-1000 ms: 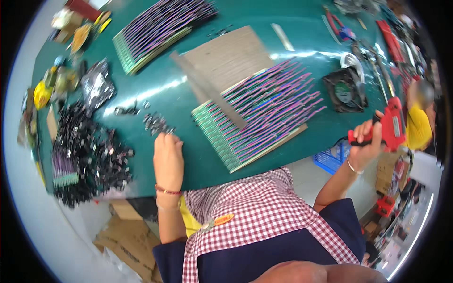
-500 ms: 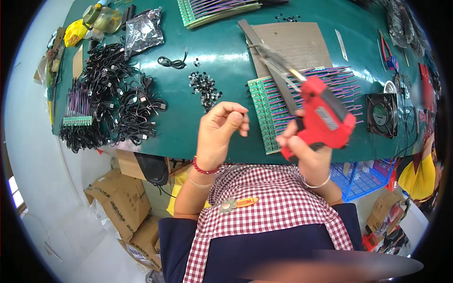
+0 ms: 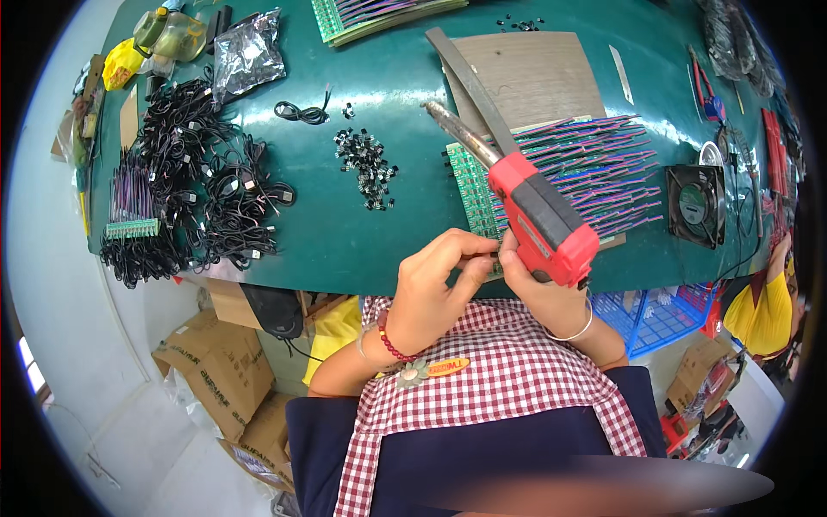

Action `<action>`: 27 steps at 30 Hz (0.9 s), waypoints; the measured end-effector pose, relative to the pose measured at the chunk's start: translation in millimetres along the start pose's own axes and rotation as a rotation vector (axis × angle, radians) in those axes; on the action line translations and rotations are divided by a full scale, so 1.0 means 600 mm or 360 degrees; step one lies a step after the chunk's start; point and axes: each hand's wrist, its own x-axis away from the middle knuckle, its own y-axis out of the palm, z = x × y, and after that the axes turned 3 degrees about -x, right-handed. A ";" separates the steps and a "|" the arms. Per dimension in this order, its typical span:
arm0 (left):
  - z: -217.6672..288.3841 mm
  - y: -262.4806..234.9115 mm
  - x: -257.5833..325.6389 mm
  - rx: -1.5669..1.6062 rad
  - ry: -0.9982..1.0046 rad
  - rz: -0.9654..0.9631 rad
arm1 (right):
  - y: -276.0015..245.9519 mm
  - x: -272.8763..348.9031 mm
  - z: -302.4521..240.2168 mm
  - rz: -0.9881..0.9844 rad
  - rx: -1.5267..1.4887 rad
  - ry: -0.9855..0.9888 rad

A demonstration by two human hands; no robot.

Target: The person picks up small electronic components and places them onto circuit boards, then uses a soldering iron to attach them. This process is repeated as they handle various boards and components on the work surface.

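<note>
My right hand [image 3: 538,289] grips a red soldering gun [image 3: 538,215] whose metal barrel points up and left over the green table [image 3: 345,233]. My left hand [image 3: 435,289] is curled beside it, fingertips pinched at the near corner of a green circuit board with purple and pink wires [image 3: 568,168]; whether a small part sits between the fingers I cannot tell. A scatter of small black components [image 3: 366,164] lies to the left of the board. Both hands meet at the table's front edge.
A heap of black cables [image 3: 202,189] and a wired green strip [image 3: 129,228] fill the left. A cardboard sheet [image 3: 530,77] with a grey bar, a black fan [image 3: 696,205] and hand tools [image 3: 706,90] lie right. Cardboard boxes [image 3: 215,379] stand below. Another person's yellow sleeve [image 3: 758,310] shows far right.
My right hand brought the red soldering gun in from the far right to the board in front of me. My left hand left the black components and closed in beside it.
</note>
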 end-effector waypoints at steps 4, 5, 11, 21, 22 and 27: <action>0.006 -0.011 -0.011 -0.0292 -0.0022 -0.0167 | -0.004 -0.002 -0.007 -0.0062 0.0130 -0.0029; 0.006 -0.013 -0.014 -0.0311 -0.0043 -0.0211 | -0.005 -0.003 -0.005 -0.0081 0.0148 0.0014; 0.000 -0.008 -0.032 -0.0220 -0.0067 -0.0321 | -0.008 -0.002 0.000 -0.0022 0.0120 0.0056; -0.076 -0.059 -0.109 0.0238 -0.0826 -0.0369 | -0.096 0.042 0.020 0.0098 -0.0286 0.0308; -0.078 -0.059 -0.113 0.0242 -0.0826 -0.0370 | -0.102 0.048 0.030 0.0086 -0.0350 0.0338; -0.086 -0.062 -0.121 0.0201 -0.0938 -0.0452 | -0.109 0.063 0.046 0.0097 -0.0443 0.0369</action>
